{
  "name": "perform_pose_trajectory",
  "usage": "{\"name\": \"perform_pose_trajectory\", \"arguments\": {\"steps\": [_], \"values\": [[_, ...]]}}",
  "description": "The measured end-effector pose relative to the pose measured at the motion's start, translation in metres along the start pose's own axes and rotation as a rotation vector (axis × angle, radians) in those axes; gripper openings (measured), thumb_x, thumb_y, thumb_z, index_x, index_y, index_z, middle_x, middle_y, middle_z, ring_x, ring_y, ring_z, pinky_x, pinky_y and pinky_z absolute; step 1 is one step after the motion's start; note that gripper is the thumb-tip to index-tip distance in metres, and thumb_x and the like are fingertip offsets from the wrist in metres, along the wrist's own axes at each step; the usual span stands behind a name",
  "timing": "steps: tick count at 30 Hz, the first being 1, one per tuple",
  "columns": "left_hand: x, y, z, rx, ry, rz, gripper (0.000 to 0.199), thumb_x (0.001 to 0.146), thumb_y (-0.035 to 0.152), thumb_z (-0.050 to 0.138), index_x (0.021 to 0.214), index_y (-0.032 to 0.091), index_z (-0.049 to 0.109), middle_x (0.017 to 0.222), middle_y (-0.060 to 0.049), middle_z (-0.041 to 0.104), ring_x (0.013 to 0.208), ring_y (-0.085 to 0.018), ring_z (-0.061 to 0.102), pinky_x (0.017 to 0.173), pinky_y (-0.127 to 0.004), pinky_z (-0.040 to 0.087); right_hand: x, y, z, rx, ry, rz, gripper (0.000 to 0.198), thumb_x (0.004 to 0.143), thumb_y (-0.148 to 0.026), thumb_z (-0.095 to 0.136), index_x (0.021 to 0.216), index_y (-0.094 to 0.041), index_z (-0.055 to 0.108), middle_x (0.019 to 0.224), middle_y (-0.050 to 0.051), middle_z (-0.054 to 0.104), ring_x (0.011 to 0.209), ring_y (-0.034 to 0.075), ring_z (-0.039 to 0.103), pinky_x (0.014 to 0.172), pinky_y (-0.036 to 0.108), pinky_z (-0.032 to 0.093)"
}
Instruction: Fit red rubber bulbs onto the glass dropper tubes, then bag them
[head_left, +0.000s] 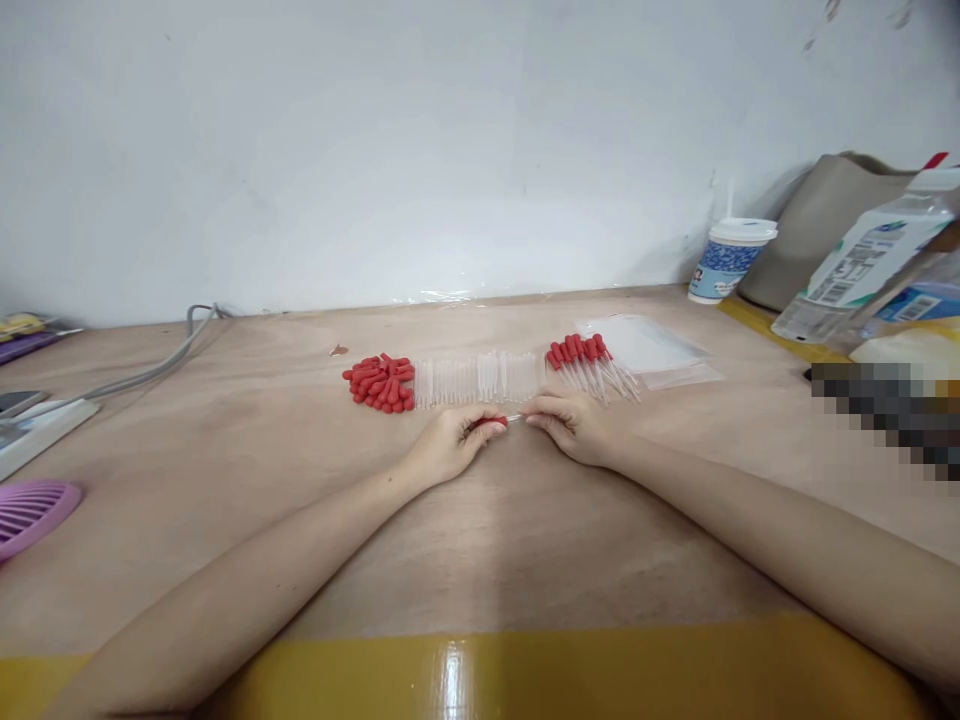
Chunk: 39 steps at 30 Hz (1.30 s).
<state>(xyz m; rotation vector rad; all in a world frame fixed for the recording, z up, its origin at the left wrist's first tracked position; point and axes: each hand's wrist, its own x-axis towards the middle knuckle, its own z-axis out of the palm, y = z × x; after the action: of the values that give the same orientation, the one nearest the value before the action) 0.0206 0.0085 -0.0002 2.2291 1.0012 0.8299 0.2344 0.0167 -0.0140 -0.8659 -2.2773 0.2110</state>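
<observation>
My left hand (450, 440) pinches a red rubber dropper bulb (493, 423) just above the table. From the right, my right hand (571, 425) grips a thin clear dropper tube (514, 418), whose end meets the bulb; how deep it sits inside I cannot tell. Behind my left hand lies a heap of loose red bulbs (381, 383). Beside it runs a row of bare clear tubes (476, 380). Behind my right hand, several droppers with red bulbs fitted (581, 352) lie side by side, their clear tips pointing toward the right front.
Clear plastic bags (649, 345) lie behind the fitted droppers. At the right stand a lidded paper cup (727, 260), a plastic bottle (862, 265) and a grey bin (810, 220). A grey cable (161, 365) and a purple fan-like grille (34, 515) are at the left.
</observation>
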Motion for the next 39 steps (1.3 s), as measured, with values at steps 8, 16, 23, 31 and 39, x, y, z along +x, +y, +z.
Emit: {"name": "perform_pose_trajectory", "arguments": {"steps": [8,16,23,31,39], "values": [[0.002,-0.001,0.000,-0.142,-0.040,-0.031,0.020,0.082,0.029,0.049,0.083,0.014,0.062,0.064,0.000,0.058,0.056,-0.009,0.053,0.055,-0.021,0.045,0.003,0.001,-0.002,-0.028,-0.043,-0.058,0.023,0.088,-0.024,0.040,0.091,-0.022,0.063,0.079,0.004,0.058,0.071,0.014,0.053,0.065,0.025,0.041],[0.001,-0.003,0.000,-0.085,0.018,-0.057,0.024,0.081,0.034,0.051,0.087,0.015,0.064,0.065,-0.001,0.062,0.056,-0.010,0.055,0.055,-0.021,0.045,-0.001,-0.001,0.002,-0.224,-0.015,-0.013,0.022,0.087,-0.025,0.042,0.094,-0.023,0.063,0.082,0.004,0.059,0.073,0.014,0.053,0.063,0.025,0.037],[0.001,0.000,-0.001,0.071,0.045,0.013,0.021,0.080,0.032,0.054,0.089,0.018,0.067,0.078,-0.003,0.068,0.068,-0.014,0.061,0.064,-0.025,0.048,-0.003,-0.013,0.001,-0.346,-0.005,0.001,0.023,0.088,-0.024,0.041,0.092,-0.022,0.063,0.077,0.002,0.061,0.069,0.013,0.053,0.057,0.024,0.031],[0.003,0.002,-0.004,-0.002,0.114,-0.064,0.022,0.076,0.032,0.061,0.090,0.017,0.067,0.085,-0.004,0.070,0.073,-0.016,0.064,0.069,-0.027,0.051,-0.001,-0.004,-0.007,-0.243,-0.012,-0.018,0.025,0.089,-0.028,0.037,0.096,-0.018,0.058,0.085,0.006,0.060,0.077,0.016,0.054,0.066,0.026,0.040],[0.002,-0.006,-0.001,-0.096,0.095,-0.083,0.026,0.077,0.035,0.059,0.091,0.015,0.067,0.086,-0.007,0.070,0.073,-0.017,0.064,0.067,-0.028,0.051,-0.004,-0.002,-0.002,-0.264,0.058,-0.046,0.025,0.090,-0.026,0.036,0.086,-0.016,0.058,0.075,0.005,0.058,0.068,0.014,0.051,0.061,0.025,0.037]]}}
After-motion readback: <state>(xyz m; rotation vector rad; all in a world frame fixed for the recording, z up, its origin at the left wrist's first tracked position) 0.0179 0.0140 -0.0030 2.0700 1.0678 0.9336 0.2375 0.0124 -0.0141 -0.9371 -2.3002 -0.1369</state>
